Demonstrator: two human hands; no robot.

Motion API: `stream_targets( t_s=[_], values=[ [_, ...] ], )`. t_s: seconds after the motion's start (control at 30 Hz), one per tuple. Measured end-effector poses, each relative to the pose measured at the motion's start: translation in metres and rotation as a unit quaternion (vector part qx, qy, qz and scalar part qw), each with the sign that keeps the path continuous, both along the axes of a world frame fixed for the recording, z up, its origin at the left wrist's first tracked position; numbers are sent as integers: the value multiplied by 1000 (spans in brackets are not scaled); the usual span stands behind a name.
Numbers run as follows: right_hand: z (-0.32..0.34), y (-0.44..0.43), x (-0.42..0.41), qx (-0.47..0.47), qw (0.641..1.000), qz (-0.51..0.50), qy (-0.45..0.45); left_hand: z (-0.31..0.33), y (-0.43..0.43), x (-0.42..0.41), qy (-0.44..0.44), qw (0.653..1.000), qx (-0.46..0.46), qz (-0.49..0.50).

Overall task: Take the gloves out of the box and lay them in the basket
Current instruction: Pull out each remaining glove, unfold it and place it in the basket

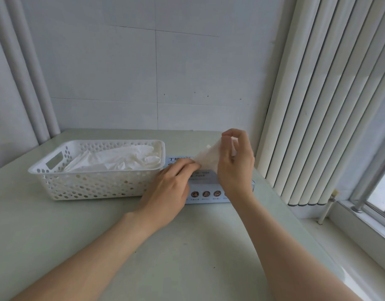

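So the worktop (78, 235) has plenty of bare room on the near side. Everything sits toward the back, near the wall (122, 72). The white holed basket (93, 171) is at back left, with a strip of bare surface on its left. The box (205, 193) is just beside the basket's right end and looks like it touches it, though the hands cover that spot. Right of the box the worktop runs out pretty quick, with vertical blinds (328, 105) hanging close by and a window sill (360, 246) along that edge.

Both forearms reach in from the bottom of the view. The left hand (167, 192) is low over the box, knuckles up, its fingers (187, 165) pinching the lower end of a white glove (208, 158). The right hand (235, 161) is raised higher, wrist upright, fingers (230, 133) curled in against the thumb and nipping the glove's upper end. The glove is stretched slantwise between them, above the box and clear of the basket.

Count: one basket, one box, one glove in the hands, and a pile of gloves (117, 159) lying in the basket. They're too crumpled together for me to number.
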State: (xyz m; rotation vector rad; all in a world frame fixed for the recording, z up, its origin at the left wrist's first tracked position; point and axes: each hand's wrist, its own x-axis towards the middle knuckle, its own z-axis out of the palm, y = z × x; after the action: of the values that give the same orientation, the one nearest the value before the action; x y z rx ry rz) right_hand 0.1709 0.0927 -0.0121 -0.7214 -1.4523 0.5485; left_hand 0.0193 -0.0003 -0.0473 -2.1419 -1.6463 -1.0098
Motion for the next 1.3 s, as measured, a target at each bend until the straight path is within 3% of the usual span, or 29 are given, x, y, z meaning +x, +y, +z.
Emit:
stream_targets(
  t_s=[0.17,0.33,0.47,0.63,0.83,1.0,1.3],
  values=[
    [0,-7,-4,106,992,-72,-20,5,-3,0,-16,1000,21,4],
    [-4,-14,-11,169,979,-50,-103,14,-4,3,-121,992,-7,-46],
    [-5,-16,-14,228,962,-21,-149,24,-1,11,-224,973,28,-56],
    [-4,-20,-8,148,973,59,-165,29,-1,11,-271,960,64,5],
    [-9,-7,-4,84,938,14,-336,30,-3,1,-281,954,96,38],
    [-14,-2,-6,155,906,-20,-394,33,-4,-3,-321,937,122,63],
    [-12,-1,-5,86,888,-21,-451,37,-5,-15,-372,913,145,87]
  ],
)
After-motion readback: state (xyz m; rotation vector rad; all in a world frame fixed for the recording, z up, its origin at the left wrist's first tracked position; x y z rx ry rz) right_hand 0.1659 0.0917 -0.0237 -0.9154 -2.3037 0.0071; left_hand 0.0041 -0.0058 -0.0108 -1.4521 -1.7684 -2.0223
